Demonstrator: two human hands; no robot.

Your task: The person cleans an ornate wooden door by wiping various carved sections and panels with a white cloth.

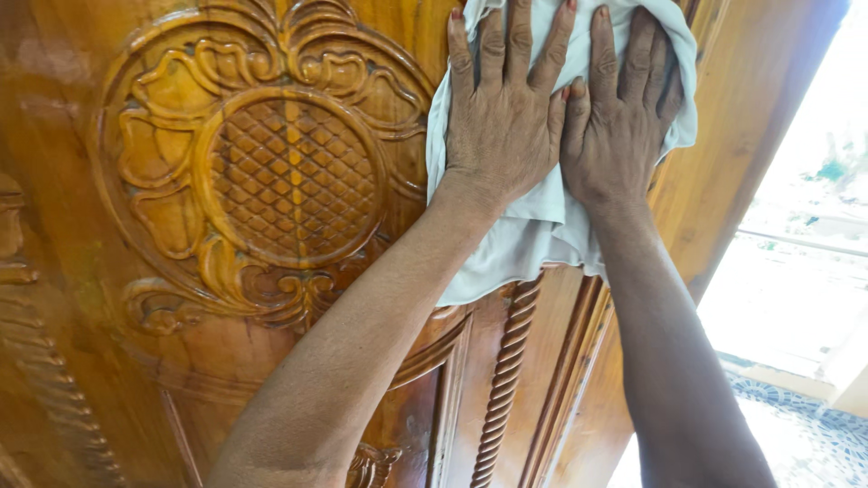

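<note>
Both of your hands lie flat on a pale cloth (542,226), pressing it against a carved wooden door (108,380). Your left hand (502,117) sits with fingers spread and pointing up, palm down on the cloth; its grip is open, with nothing closed inside it, only pressing. Your right hand (619,117) lies just beside it, the two thumbs touching at the middle; its fingers also point up, slightly curved over the cloth's upper edge, and the grip is open and flat rather than clenched. The cloth is bunched under both palms and hangs below your wrists in loose folds, its lower edge reaching the top of a twisted rope-like moulding (504,380) that runs down the door. Left of your hands is a large round carved medallion (294,181) with a cross-hatched centre and scrolled leaves around it; the cloth's left edge overlaps the medallion's right rim. The wood is glossy and orange-brown. At the right edge of the view, past the door's edge, there is bright daylight and a patterned floor (805,434) low down. Both forearms reach up from the bottom of the view.
</note>
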